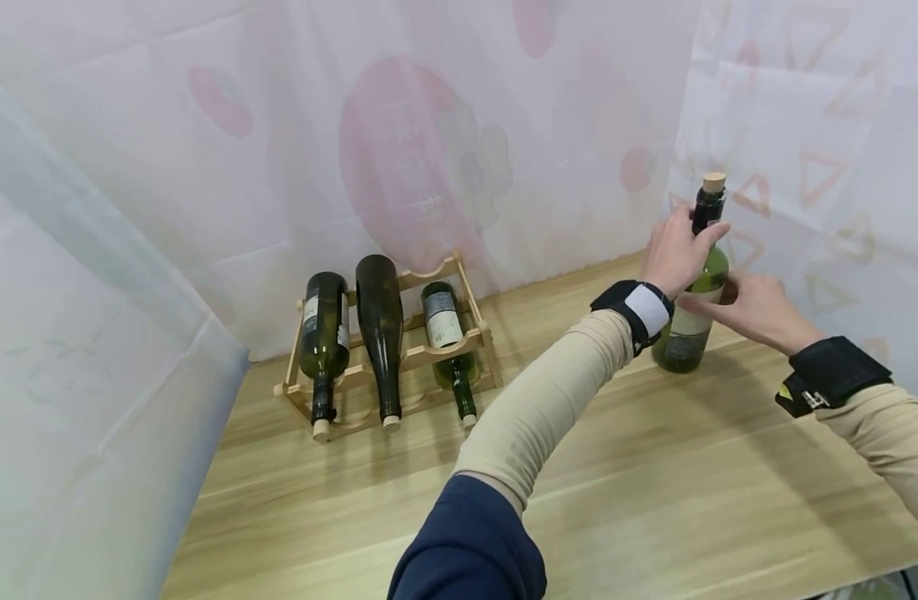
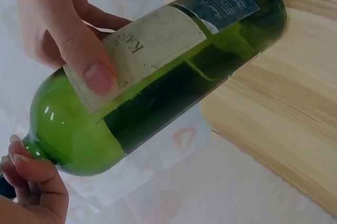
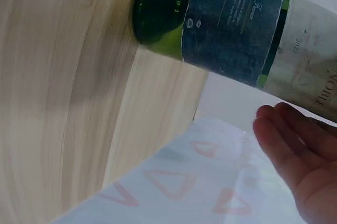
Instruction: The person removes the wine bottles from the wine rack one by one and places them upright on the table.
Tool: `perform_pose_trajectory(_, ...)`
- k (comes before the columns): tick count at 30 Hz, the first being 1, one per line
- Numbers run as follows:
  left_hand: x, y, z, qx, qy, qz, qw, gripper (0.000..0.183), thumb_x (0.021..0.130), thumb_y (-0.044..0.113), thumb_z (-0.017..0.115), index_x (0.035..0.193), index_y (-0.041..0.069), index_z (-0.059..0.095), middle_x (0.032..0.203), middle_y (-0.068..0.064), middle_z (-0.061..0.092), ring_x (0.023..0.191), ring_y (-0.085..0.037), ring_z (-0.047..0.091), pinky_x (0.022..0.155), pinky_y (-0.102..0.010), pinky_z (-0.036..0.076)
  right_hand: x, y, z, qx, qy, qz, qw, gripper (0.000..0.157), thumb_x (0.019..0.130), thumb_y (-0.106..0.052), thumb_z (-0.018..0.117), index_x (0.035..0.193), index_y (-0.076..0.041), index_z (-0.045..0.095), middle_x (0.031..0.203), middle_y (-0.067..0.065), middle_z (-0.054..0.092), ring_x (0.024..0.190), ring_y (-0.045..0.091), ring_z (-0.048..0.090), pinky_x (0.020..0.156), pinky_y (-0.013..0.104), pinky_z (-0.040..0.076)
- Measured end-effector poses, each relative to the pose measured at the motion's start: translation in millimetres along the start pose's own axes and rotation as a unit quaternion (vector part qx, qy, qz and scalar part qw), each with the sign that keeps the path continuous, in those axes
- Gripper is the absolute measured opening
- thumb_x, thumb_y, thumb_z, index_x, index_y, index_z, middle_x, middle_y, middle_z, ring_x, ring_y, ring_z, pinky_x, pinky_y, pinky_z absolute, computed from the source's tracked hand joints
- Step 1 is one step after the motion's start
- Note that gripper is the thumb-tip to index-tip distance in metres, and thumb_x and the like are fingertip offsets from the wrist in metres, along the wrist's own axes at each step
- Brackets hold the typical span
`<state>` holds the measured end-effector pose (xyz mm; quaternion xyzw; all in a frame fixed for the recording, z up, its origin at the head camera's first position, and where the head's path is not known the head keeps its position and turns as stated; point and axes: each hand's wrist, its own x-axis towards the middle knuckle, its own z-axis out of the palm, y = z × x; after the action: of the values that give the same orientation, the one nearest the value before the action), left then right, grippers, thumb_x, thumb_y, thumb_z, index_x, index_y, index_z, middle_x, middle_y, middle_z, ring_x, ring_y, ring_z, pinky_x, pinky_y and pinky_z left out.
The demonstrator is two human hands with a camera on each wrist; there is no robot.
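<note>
Wooden tabletop [image 1: 601, 492] below left hand [image 1: 674, 256], which curls round neck of near-upright green bottle [image 1: 688, 329]; right hand [image 1: 762, 311], lower, has body between thumb and fingers (how firmly, I cannot tell); long axis rises from right to left hand.

Green bottle [image 2: 79, 142] slanting up to the right
At lower left, the left hand [image 2: 39, 187] grips its neck [image 2: 32, 148]; at upper left, the right hand [image 2: 66, 23] holds it, thumb [image 2: 84, 55] on the cream label [image 2: 158, 37]. Wooden tabletop [image 2: 274, 103] at right.
</note>
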<state>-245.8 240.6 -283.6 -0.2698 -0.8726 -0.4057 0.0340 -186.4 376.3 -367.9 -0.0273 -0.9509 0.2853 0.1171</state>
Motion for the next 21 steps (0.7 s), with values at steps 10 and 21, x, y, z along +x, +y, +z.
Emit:
perform_pose_trajectory(10, -14.4, -17.8, -8.1, -0.049, 0.007, 0.013, 0.9987, 0.049, 0.095, 0.044, 0.057, 0.133, 0.013, 0.052, 0.087, 0.003, 0.065, 0.074, -0.002, 0.058, 0.062, -0.012, 0.043, -6, 4, -3.0, -0.05, 0.009, -0.034, 0.998, 0.049, 0.089, -0.05, 0.062, 0.082, -0.002, 0.069, 0.073, 0.016, 0.069, 0.071, 0.033, 0.062, 0.088, 0.057, 0.028)
perform_pose_trajectory(21, -36.5, -48.6, -13.0, -0.07, 0.028, -0.009, 0.9971, 0.036, 0.095, 0.038, 0.059, 0.117, 0.01, 0.062, 0.084, 0.004, 0.061, 0.073, -0.003, 0.055, 0.06, -0.012, 0.041, -21, -11, -3.6, -0.027, -0.03, -0.025, 0.999, 0.044, 0.091, -0.048, 0.06, 0.071, -0.011, 0.072, 0.058, -0.001, 0.066, 0.051, 0.013, 0.057, 0.05, 0.026, 0.039)
